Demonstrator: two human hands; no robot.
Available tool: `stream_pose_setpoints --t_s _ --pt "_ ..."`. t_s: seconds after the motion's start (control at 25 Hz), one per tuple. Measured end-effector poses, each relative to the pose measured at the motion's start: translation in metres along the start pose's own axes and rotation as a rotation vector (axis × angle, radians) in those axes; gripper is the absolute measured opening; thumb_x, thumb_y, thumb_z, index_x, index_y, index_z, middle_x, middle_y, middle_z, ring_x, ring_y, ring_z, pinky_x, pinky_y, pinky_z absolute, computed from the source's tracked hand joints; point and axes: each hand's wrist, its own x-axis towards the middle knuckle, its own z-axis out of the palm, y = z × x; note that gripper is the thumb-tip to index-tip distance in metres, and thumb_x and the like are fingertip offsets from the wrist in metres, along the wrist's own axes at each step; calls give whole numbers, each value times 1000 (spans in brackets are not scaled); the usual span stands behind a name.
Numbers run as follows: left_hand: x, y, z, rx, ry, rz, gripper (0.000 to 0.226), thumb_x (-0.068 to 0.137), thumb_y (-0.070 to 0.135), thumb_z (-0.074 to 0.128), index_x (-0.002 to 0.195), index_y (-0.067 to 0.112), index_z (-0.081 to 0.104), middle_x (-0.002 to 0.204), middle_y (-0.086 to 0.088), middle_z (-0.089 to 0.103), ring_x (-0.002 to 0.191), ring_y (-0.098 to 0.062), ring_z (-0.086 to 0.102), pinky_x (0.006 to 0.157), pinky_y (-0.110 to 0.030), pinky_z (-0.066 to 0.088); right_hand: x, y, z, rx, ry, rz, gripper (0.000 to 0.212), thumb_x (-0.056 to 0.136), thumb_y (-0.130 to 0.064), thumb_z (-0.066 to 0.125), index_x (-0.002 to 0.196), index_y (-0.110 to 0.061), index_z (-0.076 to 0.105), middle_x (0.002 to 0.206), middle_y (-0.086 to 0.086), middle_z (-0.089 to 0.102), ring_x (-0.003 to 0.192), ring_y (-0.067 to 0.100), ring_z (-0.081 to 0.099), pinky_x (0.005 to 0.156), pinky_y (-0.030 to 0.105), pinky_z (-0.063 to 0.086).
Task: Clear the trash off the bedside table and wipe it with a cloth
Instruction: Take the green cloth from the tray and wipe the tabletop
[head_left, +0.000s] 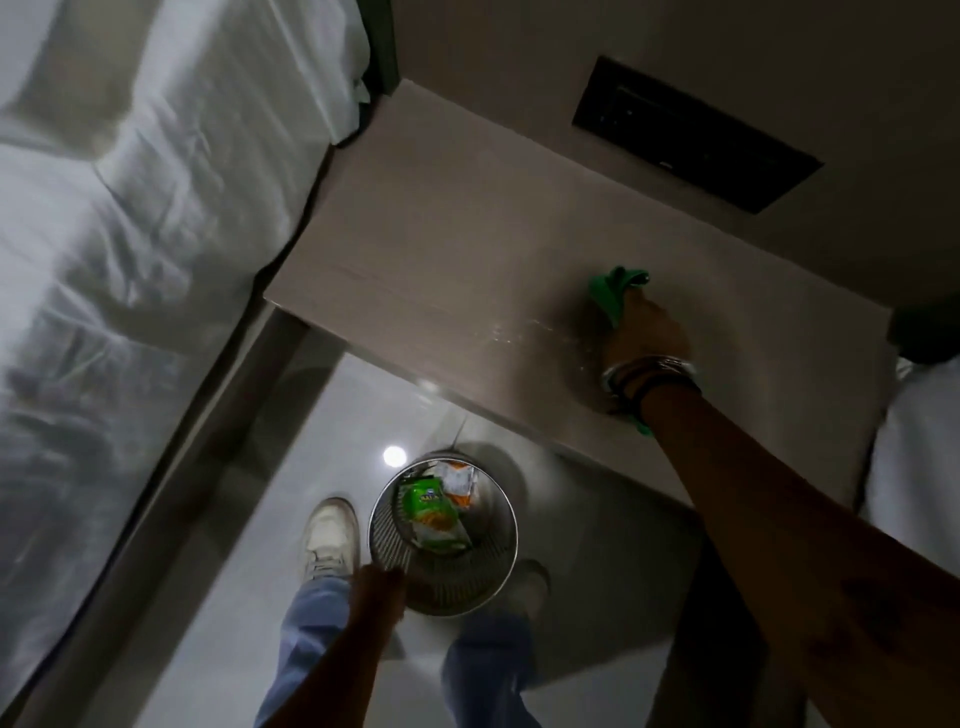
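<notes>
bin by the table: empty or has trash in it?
Has trash. The mesh bin stands upright on the floor with a green snack wrapper and an orange-and-white packet inside.

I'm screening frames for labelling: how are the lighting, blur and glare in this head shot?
Head view: dim overall; the bed is smeared by motion blur; a ceiling light glares off the floor; wide-angle distortion tilts the bedside table; the right hand on the green cloth and the bin stay legible.
</notes>
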Motion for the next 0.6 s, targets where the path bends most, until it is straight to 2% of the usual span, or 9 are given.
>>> stream_pose_setpoints --t_s 0.08,0.2,0.28,0.36,0.48,0.6 --pt "8 4 1 -44 56 13 20 89 1 56 95 -13 69 91 -33 73 84 -42 73 73 -47 61 6 -9 21 1 -13 11 52 91 -12 48 141 -12 34 125 24 57 112 45 55 92 49 48" --pt "5 26 1 -68 75 65 22 87 9 53 99 -5 65 91 -27 74 80 -44 73 72 -52 62 10 -25 40 -16 61 39 43 91 -6 43 134 -7 43 120 25 60 107 44 59 87 48 50" --pt "3 48 -1 -155 19 86 21 89 13 56 101 -2 64 82 -20 75 62 -36 75 57 -44 63 9 -32 47 -35 79 1 40 90 -9 43 130 -8 46 122 23 59 103 44 61 86 47 51" --pt "3 67 -4 -235 -34 31 20 89 12 58 100 -3 65 75 -19 76 48 -28 73 46 -34 59 7 -40 52 -29 67 -77 43 88 -13 45 131 -13 46 127 20 57 102 44 61 85 48 52" --pt "3 72 -9 -261 -40 -14 22 89 12 57 102 -3 66 79 -20 76 46 -27 73 45 -34 59 3 -56 62 -85 -19 -179 48 83 -14 50 130 -21 46 131 14 55 105 41 60 83 48 53" --pt "8 67 -15 -315 -26 -15 26 89 13 59 103 -7 65 81 -24 76 46 -29 72 45 -35 59 -16 -70 77 -152 -117 -315 50 81 -9 51 129 -22 46 143 9 46 115 40 55 85 48 54"
